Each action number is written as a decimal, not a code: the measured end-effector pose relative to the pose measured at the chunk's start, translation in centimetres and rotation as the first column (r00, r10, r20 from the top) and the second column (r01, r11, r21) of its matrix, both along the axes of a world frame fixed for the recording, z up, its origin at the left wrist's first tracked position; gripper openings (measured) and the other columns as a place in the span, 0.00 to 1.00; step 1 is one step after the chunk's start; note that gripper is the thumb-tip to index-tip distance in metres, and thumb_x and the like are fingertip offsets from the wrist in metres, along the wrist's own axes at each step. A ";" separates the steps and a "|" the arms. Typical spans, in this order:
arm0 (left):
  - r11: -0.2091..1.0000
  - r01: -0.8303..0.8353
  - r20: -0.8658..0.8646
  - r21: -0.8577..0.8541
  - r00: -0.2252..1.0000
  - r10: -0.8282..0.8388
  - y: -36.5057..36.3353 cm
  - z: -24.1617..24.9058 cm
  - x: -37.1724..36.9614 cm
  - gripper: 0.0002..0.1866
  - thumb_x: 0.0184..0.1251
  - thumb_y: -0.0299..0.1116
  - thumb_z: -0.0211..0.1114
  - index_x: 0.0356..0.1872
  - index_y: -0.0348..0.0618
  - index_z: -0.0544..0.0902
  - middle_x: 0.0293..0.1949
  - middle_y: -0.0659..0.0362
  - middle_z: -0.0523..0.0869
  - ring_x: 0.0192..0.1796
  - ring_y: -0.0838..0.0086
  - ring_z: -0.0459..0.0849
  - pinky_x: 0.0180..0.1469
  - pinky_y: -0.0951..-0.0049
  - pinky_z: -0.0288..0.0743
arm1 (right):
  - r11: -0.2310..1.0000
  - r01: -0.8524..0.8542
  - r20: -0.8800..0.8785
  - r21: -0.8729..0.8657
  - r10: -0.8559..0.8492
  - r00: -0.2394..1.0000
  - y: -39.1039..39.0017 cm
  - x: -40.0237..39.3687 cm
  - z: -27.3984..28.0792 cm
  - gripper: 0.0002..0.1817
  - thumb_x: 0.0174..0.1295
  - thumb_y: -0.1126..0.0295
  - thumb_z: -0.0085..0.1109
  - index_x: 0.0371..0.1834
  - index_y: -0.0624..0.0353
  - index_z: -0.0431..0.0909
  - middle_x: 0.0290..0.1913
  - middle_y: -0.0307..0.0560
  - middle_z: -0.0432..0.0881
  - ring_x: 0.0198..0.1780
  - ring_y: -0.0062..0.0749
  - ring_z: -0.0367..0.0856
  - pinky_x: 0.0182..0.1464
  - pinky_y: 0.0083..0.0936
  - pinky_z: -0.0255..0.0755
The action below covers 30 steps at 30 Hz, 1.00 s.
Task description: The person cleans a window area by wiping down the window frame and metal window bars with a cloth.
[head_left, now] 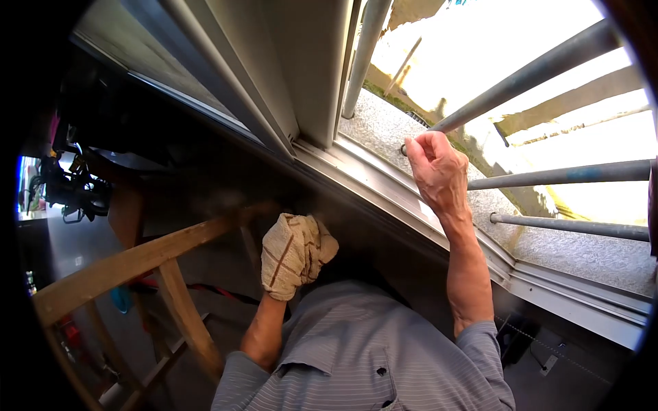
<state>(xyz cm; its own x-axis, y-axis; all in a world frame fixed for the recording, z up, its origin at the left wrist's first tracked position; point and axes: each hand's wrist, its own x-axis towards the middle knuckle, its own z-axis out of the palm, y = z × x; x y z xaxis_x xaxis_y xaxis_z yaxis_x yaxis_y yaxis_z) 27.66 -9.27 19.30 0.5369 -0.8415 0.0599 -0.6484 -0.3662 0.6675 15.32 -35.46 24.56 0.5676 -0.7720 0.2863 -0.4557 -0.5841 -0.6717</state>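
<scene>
My left hand (281, 291) is wrapped in a beige cloth (291, 253) with brown stripes. The cloth hides its fingers, and it is bunched up as if gripped. My right hand (442, 171) is bare and reaches up to the window opening. Its fingers curl around the lower end of a grey metal bar (528, 79), just above the speckled stone sill (384, 127). The white window track (384, 185) runs beneath my right forearm.
More metal bars (562, 176) cross the opening, with bright ground outside. A sliding window frame (226, 75) stands at upper left. On the left, a wooden ladder-like frame (137, 260) stands close to my left hand. Dark clutter lies beyond it.
</scene>
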 end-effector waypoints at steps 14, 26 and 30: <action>0.995 0.095 0.094 0.016 0.991 -0.096 -2.0 1.6 -1.3 0.16 0.53 0.39 0.74 0.39 0.43 0.81 0.35 0.52 0.81 0.37 0.55 0.82 0.38 0.62 0.76 | 0.916 0.392 -0.188 0.089 -0.371 0.909 1.6 -9.0 0.4 0.06 0.63 0.72 0.65 0.30 0.63 0.82 0.34 0.53 0.85 0.36 0.44 0.86 0.42 0.34 0.78; 0.991 -0.130 -0.152 -0.027 0.981 0.125 -5.5 3.7 -4.1 0.11 0.69 0.33 0.70 0.40 0.41 0.76 0.36 0.59 0.82 0.35 0.72 0.81 0.41 0.74 0.79 | 0.996 0.090 0.233 0.001 -0.087 0.968 11.8 -13.2 -2.0 0.11 0.61 0.70 0.70 0.42 0.64 0.81 0.50 0.59 0.84 0.48 0.49 0.85 0.50 0.34 0.79; 0.906 -0.361 -0.696 -0.221 0.709 0.112 -3.8 3.5 -5.1 0.17 0.70 0.35 0.69 0.54 0.38 0.77 0.49 0.58 0.82 0.49 0.75 0.81 0.54 0.75 0.79 | 1.000 0.002 0.230 0.022 -0.007 0.973 13.5 -12.9 -1.1 0.30 0.62 0.56 0.70 0.61 0.66 0.75 0.61 0.61 0.79 0.62 0.51 0.78 0.71 0.41 0.65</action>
<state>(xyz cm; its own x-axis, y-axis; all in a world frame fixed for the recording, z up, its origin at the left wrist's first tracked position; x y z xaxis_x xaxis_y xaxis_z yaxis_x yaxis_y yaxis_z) 22.54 -13.07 22.77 0.7204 -0.6777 -0.1470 0.0771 -0.1324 0.9882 2.42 -22.01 23.46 0.4849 -0.7818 0.3920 -0.2900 -0.5666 -0.7712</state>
